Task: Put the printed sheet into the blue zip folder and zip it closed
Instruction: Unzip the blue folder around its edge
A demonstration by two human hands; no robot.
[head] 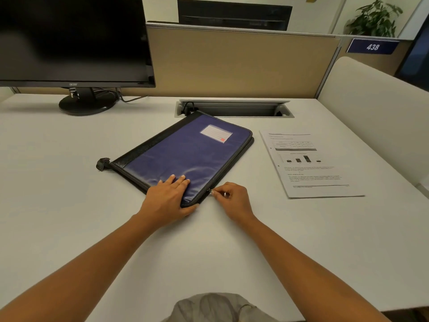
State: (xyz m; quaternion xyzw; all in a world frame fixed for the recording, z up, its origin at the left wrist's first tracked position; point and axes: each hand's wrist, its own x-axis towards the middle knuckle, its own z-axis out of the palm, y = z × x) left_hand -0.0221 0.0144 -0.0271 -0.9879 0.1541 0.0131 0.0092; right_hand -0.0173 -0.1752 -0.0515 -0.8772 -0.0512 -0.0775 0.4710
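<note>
The blue zip folder (185,149) lies flat and angled in the middle of the white desk, with a black spine on its left side and a label window near its far corner. My left hand (168,197) rests on the folder's near corner with straight fingers on top and the thumb at the edge. My right hand (228,197) pinches the small zipper pull (210,191) on the folder's right edge, close to that corner. The printed sheet (308,163), with a table, a bar chart and text, lies flat on the desk to the right of the folder, apart from it.
A black monitor (74,40) on a round stand occupies the back left. A cable tray opening (234,109) sits in the desk just behind the folder. A beige partition runs along the back and a cream divider (376,117) along the right.
</note>
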